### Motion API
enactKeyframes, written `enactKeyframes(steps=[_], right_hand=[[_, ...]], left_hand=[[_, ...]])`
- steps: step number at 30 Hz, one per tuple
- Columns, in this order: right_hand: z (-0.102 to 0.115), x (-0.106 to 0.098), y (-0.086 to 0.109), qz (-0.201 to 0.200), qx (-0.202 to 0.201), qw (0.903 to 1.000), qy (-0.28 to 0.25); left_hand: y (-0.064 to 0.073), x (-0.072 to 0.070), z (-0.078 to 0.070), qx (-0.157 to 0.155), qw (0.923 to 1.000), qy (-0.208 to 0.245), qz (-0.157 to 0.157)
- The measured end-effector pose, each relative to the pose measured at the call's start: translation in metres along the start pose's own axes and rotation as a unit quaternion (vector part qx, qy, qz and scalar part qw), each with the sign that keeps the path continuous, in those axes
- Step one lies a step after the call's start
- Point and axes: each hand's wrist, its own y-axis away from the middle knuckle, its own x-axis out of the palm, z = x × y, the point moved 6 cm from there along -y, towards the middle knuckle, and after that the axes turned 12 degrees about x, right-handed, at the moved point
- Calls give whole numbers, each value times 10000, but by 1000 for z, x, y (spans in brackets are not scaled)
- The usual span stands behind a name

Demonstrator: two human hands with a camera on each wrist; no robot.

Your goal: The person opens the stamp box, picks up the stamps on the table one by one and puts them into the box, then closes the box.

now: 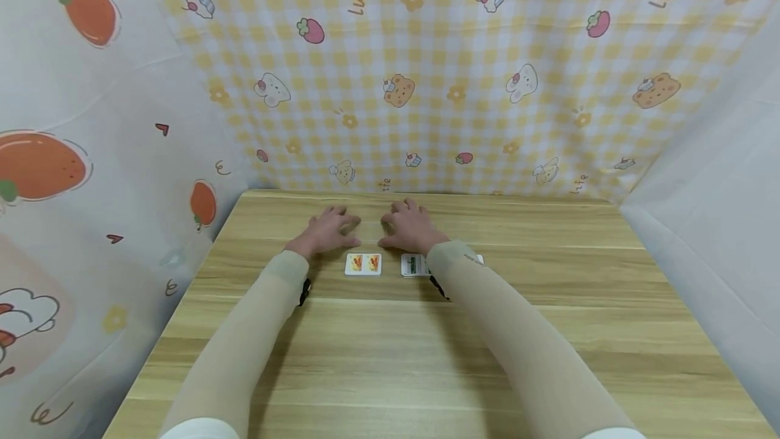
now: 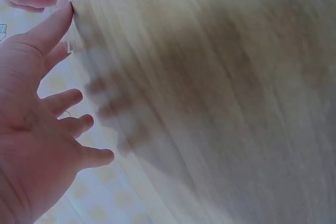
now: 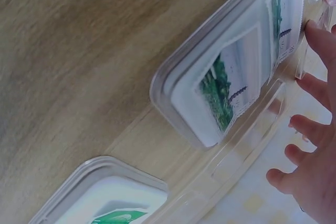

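My left hand (image 1: 329, 230) and right hand (image 1: 413, 229) face each other over the wooden table, fingers spread. A small clear plastic piece (image 3: 302, 59) stands between them, seen nearly edge-on in the right wrist view. The right thumb and index fingertips are at its side. In the left wrist view, the left thumb and index fingertips are at the clear plastic edge (image 2: 71, 44). Nearer the body lies a clear-cased card (image 1: 363, 264) with two food pictures. Another cased card (image 3: 241, 80), showing two landscape pictures, lies beside the right wrist, partly hidden by the sleeve in the head view.
Under the right forearm is a third cased card (image 3: 123, 198) with a green picture. A clear plastic strip (image 3: 236, 150) runs behind the cards. Printed cloth (image 1: 402, 39) hangs past the table's (image 1: 365, 358) far edge and at both sides.
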Motion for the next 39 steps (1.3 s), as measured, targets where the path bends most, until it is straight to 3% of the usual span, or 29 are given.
enactKeyframes(steps=[9, 17, 29, 39], right_hand=[[4, -7, 0, -385, -299, 9980, 404], [3, -21, 5, -505, -567, 9966, 317], [11, -32, 22, -544, -1211, 9900, 466], [21, -23, 39, -528, -1518, 9839, 781]], left_hand=[[-5, -1, -6, 101, 9998, -133, 134], [1, -8, -12, 248, 9996, -109, 91], [22, -21, -27, 587, 9974, -414, 10], [41, -12, -36, 868, 9935, -696, 245]])
